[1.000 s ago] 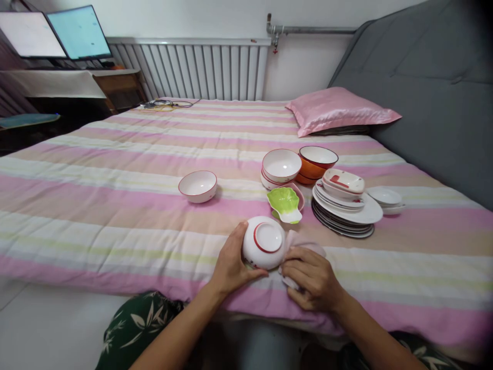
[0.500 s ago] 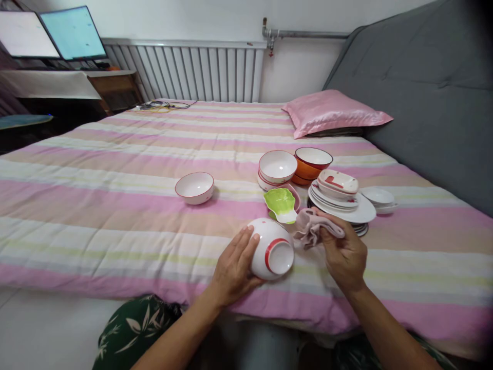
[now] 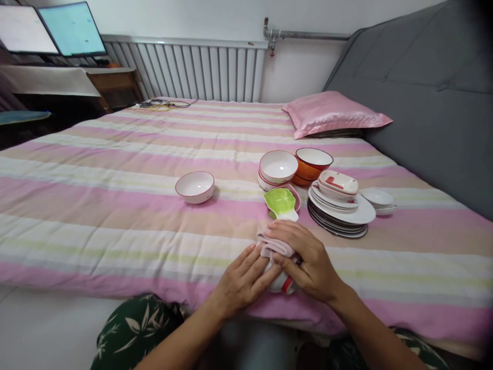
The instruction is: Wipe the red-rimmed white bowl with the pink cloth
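The bowl is just nearer the person than the green dish; the left hand grasps it, the right hand clasps folded cloth against it. Pressed too hard, the smooth bowl could slip and knock the green dish.

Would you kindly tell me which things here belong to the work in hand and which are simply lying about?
In the work:
held bowl, under the left hand
folded cloth, in the right hand
probably the lone bowl, stacked bowls, stacked plates and green dish

Apparently just lying about:
pillow
cables
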